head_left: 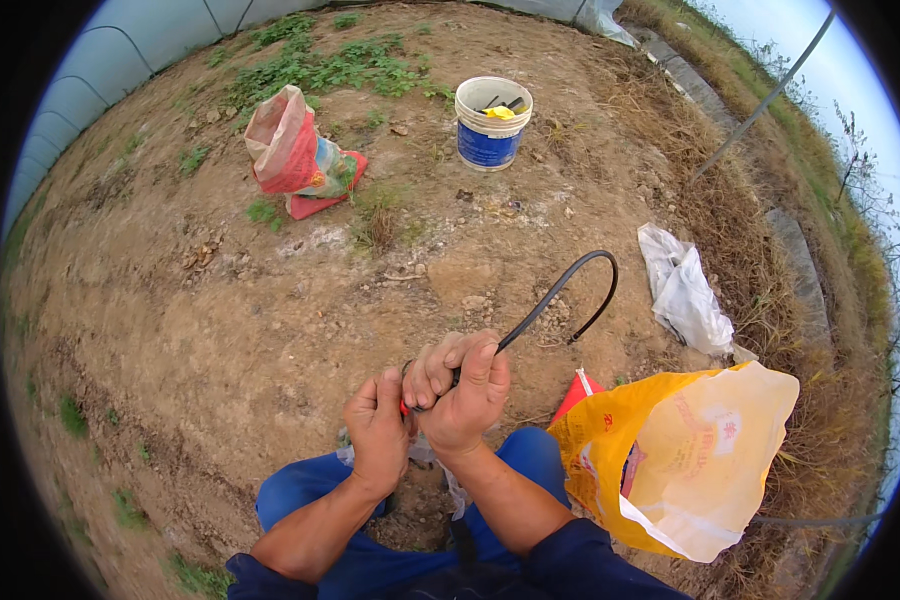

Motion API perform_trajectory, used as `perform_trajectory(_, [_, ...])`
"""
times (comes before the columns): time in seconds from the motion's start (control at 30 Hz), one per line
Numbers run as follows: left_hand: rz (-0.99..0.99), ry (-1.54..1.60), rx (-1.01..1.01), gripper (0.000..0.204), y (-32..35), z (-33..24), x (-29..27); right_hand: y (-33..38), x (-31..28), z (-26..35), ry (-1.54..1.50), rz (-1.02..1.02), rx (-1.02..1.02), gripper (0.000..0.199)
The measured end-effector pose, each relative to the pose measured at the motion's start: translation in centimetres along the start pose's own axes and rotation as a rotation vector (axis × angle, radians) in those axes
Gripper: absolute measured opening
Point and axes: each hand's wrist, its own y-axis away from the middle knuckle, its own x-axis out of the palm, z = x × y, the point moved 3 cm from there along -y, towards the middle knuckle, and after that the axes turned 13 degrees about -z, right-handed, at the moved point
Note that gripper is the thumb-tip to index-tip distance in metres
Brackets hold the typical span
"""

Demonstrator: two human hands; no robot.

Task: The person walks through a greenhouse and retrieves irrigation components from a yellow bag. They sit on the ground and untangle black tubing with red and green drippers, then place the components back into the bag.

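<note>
Both hands sit low centre, right hand [467,393] clamped on the black hose [560,290] so it arcs up-right, left hand [378,430] fisted around a red bit [405,407] at its end.

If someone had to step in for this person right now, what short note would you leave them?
Left hand: closed by a small red piece at the hose's near end.
Right hand: closed around the black hose, which arcs away over the bare soil.
Nearby: yellow bag at the right knee, white bag beyond it, blue-and-white bucket and red sack farther off.
Done: hose gripped in both hands.
Left: whatever is being worked at its near end; fingers hide it.
</note>
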Motion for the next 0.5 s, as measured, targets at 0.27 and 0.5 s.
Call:
perform_trajectory(0.27, [-0.049, -0.033, 0.038, 0.035, -0.8, -0.2, -1.5, 0.5, 0.9, -1.5, -0.025, 0.012, 0.011, 0.034])
perform_trajectory(0.5, [0.066, -0.153, 0.003, 0.033, -4.0, -1.4, -2.2, -5.0, 1.3, -4.3, 0.043, -0.063, 0.231, 0.04])
